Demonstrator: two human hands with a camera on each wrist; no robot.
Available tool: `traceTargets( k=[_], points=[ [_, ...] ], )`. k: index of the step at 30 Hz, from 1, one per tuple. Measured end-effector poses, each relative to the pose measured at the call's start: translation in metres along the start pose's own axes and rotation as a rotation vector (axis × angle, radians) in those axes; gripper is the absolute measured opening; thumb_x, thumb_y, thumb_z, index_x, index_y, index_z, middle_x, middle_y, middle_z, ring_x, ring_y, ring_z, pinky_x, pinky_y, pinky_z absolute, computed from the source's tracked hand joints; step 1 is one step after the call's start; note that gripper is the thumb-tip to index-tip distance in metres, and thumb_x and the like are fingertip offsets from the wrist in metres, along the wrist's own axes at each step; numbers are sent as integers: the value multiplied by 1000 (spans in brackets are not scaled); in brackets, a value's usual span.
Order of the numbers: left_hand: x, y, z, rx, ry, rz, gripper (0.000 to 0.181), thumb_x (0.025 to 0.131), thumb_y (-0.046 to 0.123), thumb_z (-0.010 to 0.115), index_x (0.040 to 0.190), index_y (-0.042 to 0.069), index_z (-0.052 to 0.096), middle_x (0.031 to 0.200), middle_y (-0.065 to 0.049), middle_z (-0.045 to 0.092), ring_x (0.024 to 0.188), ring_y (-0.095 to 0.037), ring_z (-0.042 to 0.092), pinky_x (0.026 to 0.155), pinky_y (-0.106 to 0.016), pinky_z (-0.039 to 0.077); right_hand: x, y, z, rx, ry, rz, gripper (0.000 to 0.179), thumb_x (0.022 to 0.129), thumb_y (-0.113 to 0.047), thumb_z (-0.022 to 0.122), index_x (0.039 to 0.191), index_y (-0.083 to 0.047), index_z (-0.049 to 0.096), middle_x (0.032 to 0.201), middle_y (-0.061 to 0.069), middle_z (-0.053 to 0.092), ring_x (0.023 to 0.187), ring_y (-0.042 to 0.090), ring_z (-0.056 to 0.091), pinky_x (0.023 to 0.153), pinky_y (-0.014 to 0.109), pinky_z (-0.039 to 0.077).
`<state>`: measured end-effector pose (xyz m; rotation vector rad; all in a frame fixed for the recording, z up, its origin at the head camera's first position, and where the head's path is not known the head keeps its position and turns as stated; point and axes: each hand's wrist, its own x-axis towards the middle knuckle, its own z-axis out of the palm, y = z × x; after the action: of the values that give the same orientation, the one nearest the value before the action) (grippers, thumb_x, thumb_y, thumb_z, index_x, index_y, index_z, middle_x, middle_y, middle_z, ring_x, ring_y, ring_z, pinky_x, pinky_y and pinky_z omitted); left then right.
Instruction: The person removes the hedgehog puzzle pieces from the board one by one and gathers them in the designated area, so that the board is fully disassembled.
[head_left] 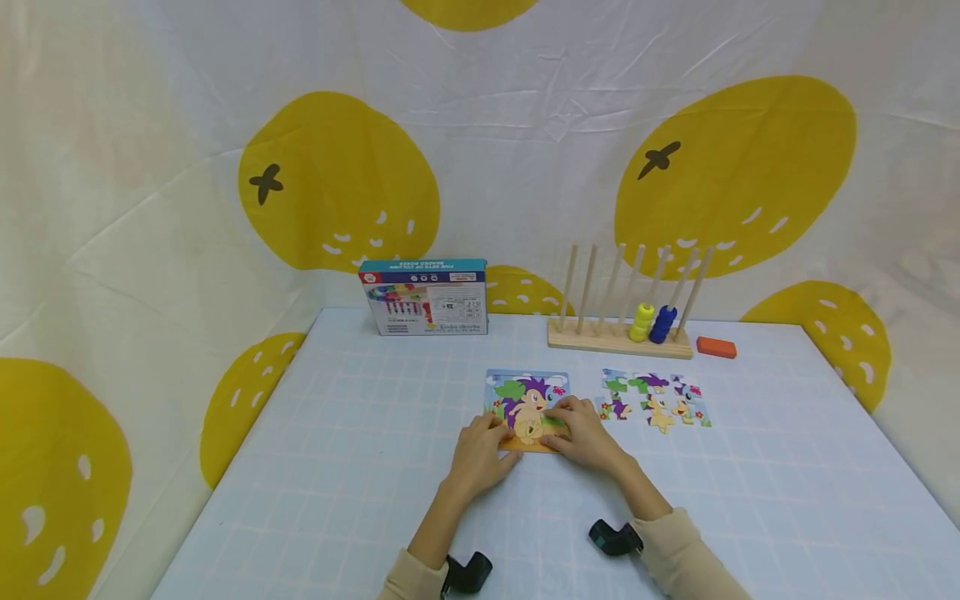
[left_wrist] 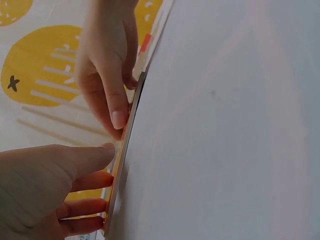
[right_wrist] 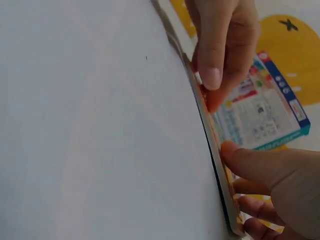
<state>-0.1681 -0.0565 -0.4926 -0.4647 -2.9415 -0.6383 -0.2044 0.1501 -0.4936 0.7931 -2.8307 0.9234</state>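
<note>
A square hedgehog picture puzzle board (head_left: 526, 382) lies flat near the middle of the table. My left hand (head_left: 477, 454) touches its lower left part with the fingertips, thumb along the near edge. On the board's right side rest the fingertips of my right hand (head_left: 585, 435). Seen edge-on in the left wrist view, the thin board (left_wrist: 120, 155) lies under the fingers of both hands. The right wrist view shows my right hand (right_wrist: 292, 185) with fingers spread along the board edge. No loose piece shows between any fingers.
Several loose puzzle pieces (head_left: 660, 408) lie in a cluster right of the board. Behind them stands a wooden peg rack (head_left: 585, 337) with yellow beads (head_left: 641, 322) and blue beads (head_left: 663, 325). An orange block (head_left: 716, 347) lies beside it; a toy box (head_left: 426, 298) stands back left.
</note>
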Motion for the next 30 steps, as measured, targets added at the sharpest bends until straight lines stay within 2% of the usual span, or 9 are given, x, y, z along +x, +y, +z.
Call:
traceTargets(
  k=[4, 7, 11, 16, 20, 26, 30],
  points=[
    [3, 2, 2, 65, -9, 4, 44, 84, 40, 67, 120, 15, 66, 115, -9, 58, 105, -23, 50, 87, -41, 43, 2, -4, -1, -1, -4, 17, 33, 82, -18, 72, 107, 2, 68, 107, 15, 55, 93, 27, 45, 79, 42, 41],
    [4, 6, 4, 154, -48, 1, 48, 84, 45, 65, 127, 25, 61, 116, -11, 55, 105, -24, 47, 84, -41, 42, 3, -2, -2, 17, -9, 23, 28, 83, -12, 71, 107, 2, 68, 104, 15, 57, 92, 27, 48, 78, 41, 42],
    [5, 14, 5, 253, -102, -19, 49, 83, 53, 62, 129, 34, 58, 115, -14, 50, 105, -26, 43, 82, -43, 40, 7, -1, -5, 36, -53, 37, 30, 84, -9, 70, 111, 4, 65, 101, 16, 60, 93, 29, 52, 81, 44, 45],
    [5, 19, 5, 268, -122, -44, 51, 83, 56, 62, 129, 34, 58, 114, -14, 48, 105, -26, 41, 82, -44, 40, 12, -3, -11, 52, -118, 120, 40, 82, -12, 72, 114, 10, 61, 103, 20, 63, 96, 32, 56, 87, 48, 46],
    [5, 20, 4, 269, -145, -32, 54, 82, 58, 60, 131, 35, 56, 117, -16, 46, 106, -28, 41, 83, -46, 39, 13, -3, -14, 63, -128, 185, 39, 80, -14, 74, 109, 10, 63, 100, 18, 64, 93, 29, 58, 86, 47, 48],
    [4, 21, 2, 270, -171, -26, 57, 82, 62, 58, 132, 36, 54, 123, -18, 45, 110, -30, 40, 84, -47, 39, 11, 3, -13, 107, -133, 228, 42, 77, -19, 78, 107, 7, 64, 93, 11, 59, 84, 21, 55, 79, 41, 50],
    [3, 22, 3, 276, -173, -31, 58, 81, 63, 58, 132, 36, 55, 124, -18, 45, 111, -31, 40, 85, -48, 39, 12, 5, -14, 147, -153, 253, 46, 74, -21, 80, 107, 6, 63, 94, 10, 58, 85, 21, 53, 80, 40, 49]
  ],
)
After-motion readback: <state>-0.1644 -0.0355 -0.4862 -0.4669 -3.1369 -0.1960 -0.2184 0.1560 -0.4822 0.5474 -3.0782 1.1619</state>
